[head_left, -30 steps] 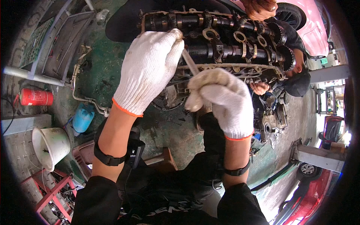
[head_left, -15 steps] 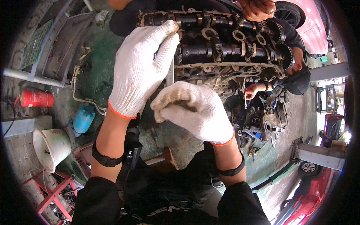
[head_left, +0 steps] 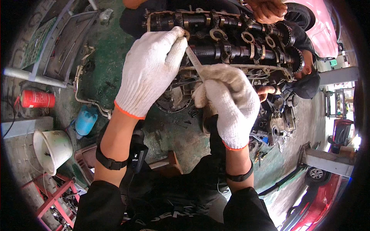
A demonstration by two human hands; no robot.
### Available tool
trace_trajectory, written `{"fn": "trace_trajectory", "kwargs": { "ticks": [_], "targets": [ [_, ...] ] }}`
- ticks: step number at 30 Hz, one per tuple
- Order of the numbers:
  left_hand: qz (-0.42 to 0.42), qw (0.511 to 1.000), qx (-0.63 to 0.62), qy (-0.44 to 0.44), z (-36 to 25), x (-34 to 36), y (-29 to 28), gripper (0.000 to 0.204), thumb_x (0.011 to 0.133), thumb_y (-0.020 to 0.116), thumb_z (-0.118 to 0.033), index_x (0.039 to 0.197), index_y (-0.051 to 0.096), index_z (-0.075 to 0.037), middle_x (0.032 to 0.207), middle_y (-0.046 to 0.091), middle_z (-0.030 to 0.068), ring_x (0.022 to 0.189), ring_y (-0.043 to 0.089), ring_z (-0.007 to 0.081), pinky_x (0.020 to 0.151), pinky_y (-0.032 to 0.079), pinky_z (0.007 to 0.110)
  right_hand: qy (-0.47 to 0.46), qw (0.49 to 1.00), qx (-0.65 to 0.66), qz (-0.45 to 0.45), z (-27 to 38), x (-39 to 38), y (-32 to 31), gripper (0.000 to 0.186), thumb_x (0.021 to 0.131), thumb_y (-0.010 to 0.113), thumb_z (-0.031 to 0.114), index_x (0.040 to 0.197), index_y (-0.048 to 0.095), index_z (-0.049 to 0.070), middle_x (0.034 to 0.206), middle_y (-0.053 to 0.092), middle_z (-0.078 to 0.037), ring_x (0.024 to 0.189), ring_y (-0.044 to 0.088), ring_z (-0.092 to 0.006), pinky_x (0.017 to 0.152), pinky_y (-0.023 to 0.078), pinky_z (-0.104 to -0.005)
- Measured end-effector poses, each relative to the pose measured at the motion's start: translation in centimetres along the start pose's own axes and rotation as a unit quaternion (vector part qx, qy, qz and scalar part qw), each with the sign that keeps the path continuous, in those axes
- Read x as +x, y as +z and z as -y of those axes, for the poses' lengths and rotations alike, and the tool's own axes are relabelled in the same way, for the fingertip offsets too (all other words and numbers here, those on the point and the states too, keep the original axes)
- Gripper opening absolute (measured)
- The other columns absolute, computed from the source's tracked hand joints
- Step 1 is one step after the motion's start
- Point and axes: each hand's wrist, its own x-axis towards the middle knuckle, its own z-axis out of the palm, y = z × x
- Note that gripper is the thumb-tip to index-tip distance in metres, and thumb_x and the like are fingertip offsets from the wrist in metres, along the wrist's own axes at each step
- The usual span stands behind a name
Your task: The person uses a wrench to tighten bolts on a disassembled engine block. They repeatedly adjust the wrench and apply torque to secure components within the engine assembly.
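Note:
My left hand [head_left: 154,65], in a white knit glove with an orange cuff, is closed in a pinch at the upper end of a wrench [head_left: 194,59]. Its fingertips lie over the camshaft area of a dark, oily engine [head_left: 204,52]. My right hand [head_left: 229,96], gloved the same way, wraps around the wrench's lower end with fingers curled. The flat silver shank shows between both hands and slants down to the right. Glove fingers hide most of the wrench's upper end and where it meets the engine.
Another person's hand [head_left: 268,11] hovers at the engine's far right; a person in a black cap [head_left: 306,86] reaches in at the right side. Engine parts [head_left: 279,123] lie on the floor there. At left are a fire extinguisher [head_left: 37,99], a blue jug [head_left: 86,120] and a white bucket [head_left: 54,150].
My right hand has moved up and right and now grips the wrench's lower end. The wrench has swung from nearly upright to a slant. My left hand stays at its upper end.

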Motion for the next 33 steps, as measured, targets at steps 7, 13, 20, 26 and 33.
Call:
{"fn": "trace_trajectory", "kwargs": {
  "ticks": [7, 13, 20, 26, 33],
  "targets": [
    [-0.008, 0.999, 0.033, 0.017, -0.2, -0.1, 0.7, 0.027, 0.098, 0.062, -0.026, 0.109, 0.075, -0.005, 0.097, 0.074, 0.0115, 0.093, 0.068, 0.0299, 0.085, 0.054, 0.041, -0.017, 0.998, 0.029, -0.051, 0.7, 0.3, -1.0, 0.018, 0.096, 0.058, -0.005, 0.112, 0.065, -0.008, 0.081, 0.069, -0.008, 0.068, 0.063, -0.0116, 0.064, 0.05, -0.0243],
    [-0.02, 0.998, 0.043, 0.04, 0.0, -0.1, 1.0, 0.027, 0.099, 0.061, -0.028, 0.108, 0.074, -0.006, 0.096, 0.074, 0.0104, 0.092, 0.068, 0.0292, 0.085, 0.054, 0.041, 0.082, 0.995, 0.018, -0.056, 1.0, 0.7, -1.9, 0.02, 0.096, 0.062, 0.0, 0.114, 0.067, -0.007, 0.083, 0.07, -0.007, 0.071, 0.062, -0.0092, 0.067, 0.049, -0.0217],
    [-0.022, 0.995, 0.075, 0.057, -0.1, 0.0, 1.0, 0.026, 0.098, 0.062, -0.028, 0.107, 0.074, -0.006, 0.097, 0.074, 0.0102, 0.092, 0.068, 0.0293, 0.087, 0.054, 0.041, 0.191, 0.98, 0.028, 0.04, 0.6, 0.9, -1.6, 0.025, 0.095, 0.062, 0.002, 0.119, 0.065, -0.005, 0.086, 0.071, -0.007, 0.073, 0.064, -0.0084, 0.069, 0.051, -0.0216],
    [0.008, 0.999, 0.047, 0.015, 0.2, 0.1, 1.0, 0.027, 0.095, 0.065, -0.028, 0.109, 0.075, -0.007, 0.1, 0.074, 0.0113, 0.093, 0.069, 0.0305, 0.085, 0.055, 0.041, 0.212, 0.965, 0.081, 0.128, -0.8, 0.1, 0.9, 0.021, 0.092, 0.063, -0.002, 0.112, 0.065, -0.003, 0.094, 0.072, -0.009, 0.085, 0.067, -0.0137, 0.076, 0.053, -0.0248],
    [0.004, 1.0, -0.02, -0.022, -0.1, 0.1, 0.6, 0.025, 0.094, 0.068, -0.026, 0.109, 0.076, -0.007, 0.1, 0.074, 0.0132, 0.093, 0.069, 0.032, 0.084, 0.055, 0.041, 0.087, 0.98, -0.042, 0.175, -1.2, 0.1, 1.1, 0.017, 0.092, 0.063, -0.002, 0.109, 0.065, -0.001, 0.095, 0.072, -0.009, 0.086, 0.067, -0.0136, 0.079, 0.053, -0.0262]
  ]
}}
